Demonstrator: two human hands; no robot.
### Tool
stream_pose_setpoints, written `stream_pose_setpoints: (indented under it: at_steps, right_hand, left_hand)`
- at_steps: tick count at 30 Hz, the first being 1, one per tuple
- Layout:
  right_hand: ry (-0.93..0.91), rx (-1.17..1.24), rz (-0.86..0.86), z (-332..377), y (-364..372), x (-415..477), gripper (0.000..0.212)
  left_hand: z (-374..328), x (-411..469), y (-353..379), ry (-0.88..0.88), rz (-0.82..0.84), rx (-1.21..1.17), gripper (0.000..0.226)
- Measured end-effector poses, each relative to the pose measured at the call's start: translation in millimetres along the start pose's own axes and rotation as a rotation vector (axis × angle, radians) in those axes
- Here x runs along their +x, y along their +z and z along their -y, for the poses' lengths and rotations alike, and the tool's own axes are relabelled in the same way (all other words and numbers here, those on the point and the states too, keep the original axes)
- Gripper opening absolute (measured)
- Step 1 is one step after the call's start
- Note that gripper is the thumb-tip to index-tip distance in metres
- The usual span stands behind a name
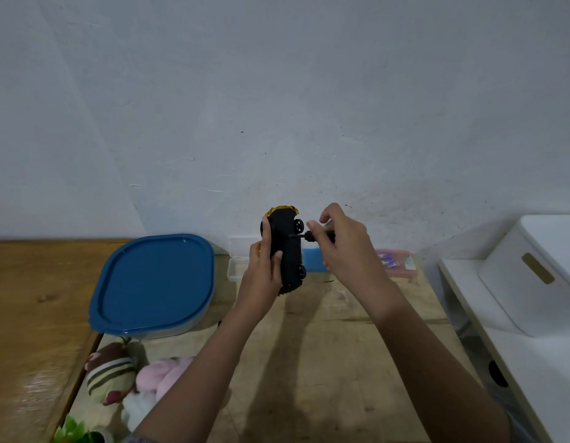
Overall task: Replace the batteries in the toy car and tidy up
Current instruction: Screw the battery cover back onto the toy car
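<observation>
While one wooden counter is running along the wall, three plush toys are lying bunched together at its near left corner: one striped brown-and-green toy, one pink toy and one white toy. Behind them, one clear container with a blue lid is sitting toward the back left, its lid on. Just to its right, one small clear box is standing open at the back edge, its lid leaning up against the wall.

The left hand is gripping the single toy car in the air above the middle of the counter. The car is standing on end with its black underside facing the camera and a yellow rim showing at the top. The thumb is pressing on the underside and one finger is lying up along the left flank. Two wheels are showing plainly on the car's right flank.

One small screwdriver is pointing left, its tip touching the underside between those two wheels. The right hand is pinching its handle between thumb and curled fingers.

Beyond that hand, one blue block and one pink case are lying at the back edge; the case's contents are too blurred to count. Past the right edge, one white bin is sitting on a white shelf.
</observation>
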State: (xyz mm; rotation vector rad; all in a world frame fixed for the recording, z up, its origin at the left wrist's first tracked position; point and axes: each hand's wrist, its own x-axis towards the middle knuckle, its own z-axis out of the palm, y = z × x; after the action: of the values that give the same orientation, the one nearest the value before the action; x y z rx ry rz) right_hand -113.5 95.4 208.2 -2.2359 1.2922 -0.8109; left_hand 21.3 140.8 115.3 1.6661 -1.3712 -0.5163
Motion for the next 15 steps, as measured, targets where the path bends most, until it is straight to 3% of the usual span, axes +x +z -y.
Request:
stream_pose_setpoints:
  at_steps: [3,5,7,12,15]
  right_hand:
    - [-0.05,-0.015,0.157,-3.2,-2.9,0.4,0.021]
    - [-0.045,-0.053,0.121,-5.6,-3.1,0.4,0.017]
    - [0.011,-0.073,0.058,-4.9,-5.0,-0.3,0.028]
    - [-0.087,-0.016,0.183,-8.3,-9.5,-5.3,0.022]
    - [-0.058,-0.016,0.058,-8.3,-8.1,-3.8,0.019]
  left_hand:
    - [3.8,-1.9,-1.3,-0.032,-0.008,0.001,0.061]
    - [3.8,-3.6,-0.9,-0.031,0.004,0.002,0.061]
    - [2.9,-4.8,0.5,-0.023,-0.001,-0.002,0.06]
    - [1.1,-5.8,3.2,-0.039,-0.009,-0.02,0.061]
    - [-0.8,-7.3,5.0,-0.018,0.006,-0.021,0.06]
